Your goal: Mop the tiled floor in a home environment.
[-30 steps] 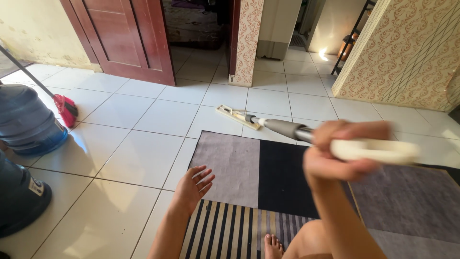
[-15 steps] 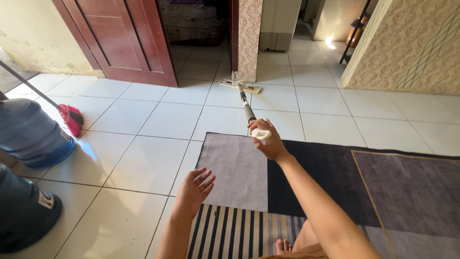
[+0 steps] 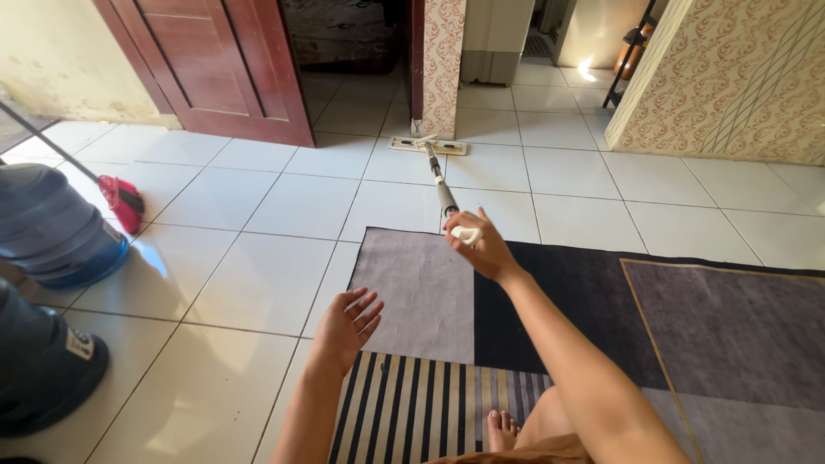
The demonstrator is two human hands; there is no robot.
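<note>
My right hand [image 3: 485, 249] is stretched forward and closed around the white end of a flat mop's handle [image 3: 445, 194]. The mop's flat white head [image 3: 427, 145] lies on the white floor tiles near the patterned wall corner, far ahead. My left hand [image 3: 345, 326] hovers open with fingers spread, palm turned inward, above the edge of the rug, and holds nothing. My bare foot [image 3: 501, 429] shows at the bottom on the striped part of the rug.
A grey, black and striped rug [image 3: 705, 344] covers the floor to the right. Two blue water jugs [image 3: 47, 225] stand at the left, with a red broom [image 3: 120, 199] beside them. A brown wooden door [image 3: 215, 69] stands open ahead.
My right arm has extended and pushed the mop forward, so its head slid away across the tiles toward the wall corner. My left hand stayed open in about the same place.
</note>
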